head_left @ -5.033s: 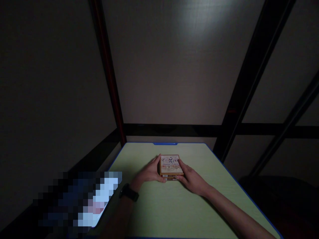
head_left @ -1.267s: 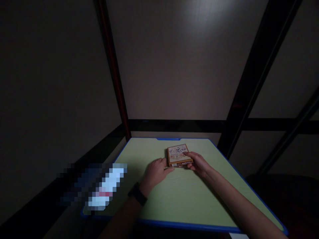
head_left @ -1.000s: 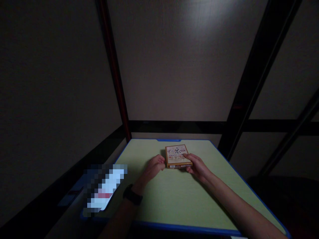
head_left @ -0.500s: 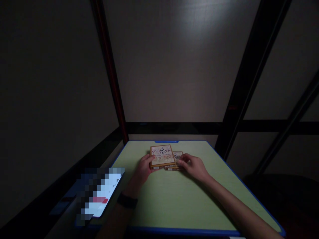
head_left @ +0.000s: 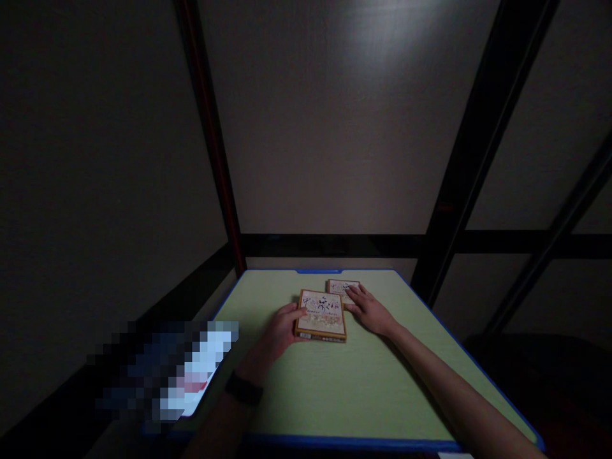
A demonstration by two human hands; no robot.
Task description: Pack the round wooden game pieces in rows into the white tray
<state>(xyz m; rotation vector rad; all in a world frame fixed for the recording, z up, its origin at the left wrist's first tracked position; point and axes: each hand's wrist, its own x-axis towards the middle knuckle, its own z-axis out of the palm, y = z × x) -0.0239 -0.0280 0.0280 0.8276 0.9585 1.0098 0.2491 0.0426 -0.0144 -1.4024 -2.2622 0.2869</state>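
A flat box (head_left: 321,313) with a brown edge and dark brush-style characters on its pale cover is in my left hand (head_left: 281,331). The thumb lies over the cover's left edge; the other fingers are mostly hidden beneath. Behind it and to the right, a second, similar box (head_left: 337,286) lies on the table. Part of that box is covered by the first box and by my right hand (head_left: 371,310). My right fingers are stretched out flat on its cover, not wrapped round it.
Both boxes are over a pale green table (head_left: 382,395) with a blue rim. A lit, partly pixelated screen (head_left: 210,363) sits at the table's left edge. Dark-framed wall panels (head_left: 335,159) stand behind and at the sides.
My left hand has brought the first box nearer and slightly right. The second box has shifted away from me, and my right fingers have gone from curled at its side to flat on top.
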